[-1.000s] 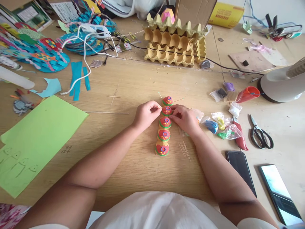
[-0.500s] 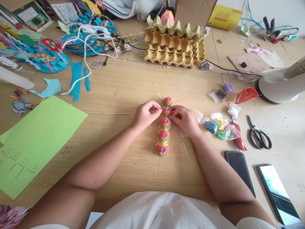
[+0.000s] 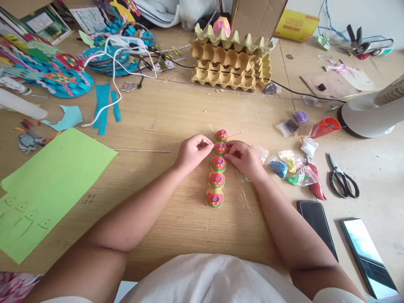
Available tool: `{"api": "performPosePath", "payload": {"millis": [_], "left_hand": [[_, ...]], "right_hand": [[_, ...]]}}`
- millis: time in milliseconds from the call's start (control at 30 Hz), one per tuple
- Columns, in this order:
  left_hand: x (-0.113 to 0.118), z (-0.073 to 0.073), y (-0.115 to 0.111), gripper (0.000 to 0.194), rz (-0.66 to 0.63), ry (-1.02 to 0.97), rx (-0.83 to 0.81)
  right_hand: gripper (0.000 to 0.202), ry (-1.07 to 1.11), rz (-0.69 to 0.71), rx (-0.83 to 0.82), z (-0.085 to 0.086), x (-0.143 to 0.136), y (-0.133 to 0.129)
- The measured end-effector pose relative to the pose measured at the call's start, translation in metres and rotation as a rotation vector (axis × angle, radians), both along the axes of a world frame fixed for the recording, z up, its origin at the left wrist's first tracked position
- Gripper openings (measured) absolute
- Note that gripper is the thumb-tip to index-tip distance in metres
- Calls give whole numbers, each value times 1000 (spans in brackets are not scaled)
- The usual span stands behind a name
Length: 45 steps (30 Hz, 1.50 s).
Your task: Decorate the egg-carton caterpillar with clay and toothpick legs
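A caterpillar made from a strip of egg carton lies lengthwise before me, its bumps covered in red and green clay with blue rings and yellow squiggles. Two thin sticks with pale tips stick out from the far bump. At the second bump, my left hand is closed in a pinch on a toothpick, of which only a pale bit shows. From the other side, my right hand grips the edge of that same bump between thumb and fingers. Its fingertips are partly hidden.
Loose toothpicks lie right of the caterpillar. Beyond them are bagged clay, scissors and two phones. Green paper covers the left side. Egg cartons stand at the back, and a white cable trails at the left.
Both hands stay at the second bump with almost no movement. The whole view has shifted very slightly.
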State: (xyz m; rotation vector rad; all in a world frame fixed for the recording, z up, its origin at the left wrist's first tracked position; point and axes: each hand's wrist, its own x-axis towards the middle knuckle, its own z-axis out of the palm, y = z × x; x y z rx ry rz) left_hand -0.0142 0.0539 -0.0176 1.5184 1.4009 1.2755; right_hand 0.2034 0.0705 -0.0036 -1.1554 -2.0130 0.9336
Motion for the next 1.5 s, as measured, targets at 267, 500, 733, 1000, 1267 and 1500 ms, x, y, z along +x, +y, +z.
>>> {"api": "performPosePath", "payload": {"millis": [267,500,733,1000,1267,1500], "left_hand": [[0,1,0,12,7,13,-23],[0,4,-1,12,-24,-29,-27],[-5,2,0,29,-68,-124,38],[-11,-5,2,31,144,-295,161],[-17,28,1,17,413,-297,208],[-2,76,-81,5,-69,217,262]], "right_hand": [[17,63,-11,-50,2,0,1],[21,163,-84,42,4,0,0],[24,205,-188,-52,13,-3,-3],[46,222,-267,-140,33,-1,-8],[59,261,-263,-159,86,3,-31],[46,460,15,-557,72,-7,-96]]}}
